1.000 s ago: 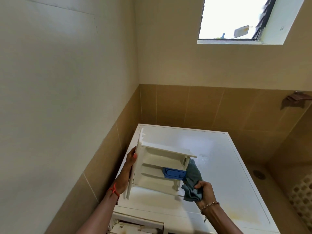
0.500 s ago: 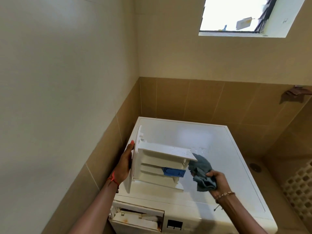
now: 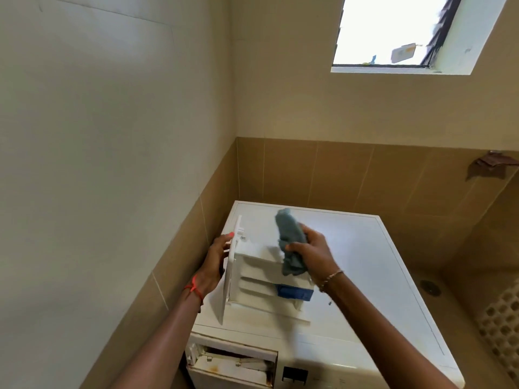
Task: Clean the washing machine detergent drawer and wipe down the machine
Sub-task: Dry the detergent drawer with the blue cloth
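Nearest, at 6 o'clock in the view, the washing machine's [image 3: 370,265] front shows an open drawer slot [image 3: 236,360] with rusty brown stains along its edges. Both forearms reach up from the bottom edge.

The left hand [image 3: 216,262], a red thread [image 3: 193,288] on its wrist, grips the front panel of the detergent drawer [image 3: 252,279], fingers wrapped round the panel's edge. The drawer is over the near-left part of the machine's white top, turned on its side with the panel at 9 o'clock and the compartments facing the camera. Whether its lower edge touches the top I cannot tell. A blue insert [image 3: 295,293] sits at the drawer's 4 o'clock corner.

The right hand [image 3: 311,255], with a beaded bracelet [image 3: 332,277] on its wrist, clutches a bunched grey-blue cloth [image 3: 289,237] against the drawer's upper right part; the cloth sticks out above the fist toward 12 o'clock.

On the floor at 3 o'clock of the machine lies a round drain [image 3: 429,286]. Behind, tan tiles [image 3: 309,175] line the lower wall, and a brown rag [image 3: 488,164] hangs at 2 o'clock. Farthest, at 1 o'clock, is a bright window [image 3: 393,29].
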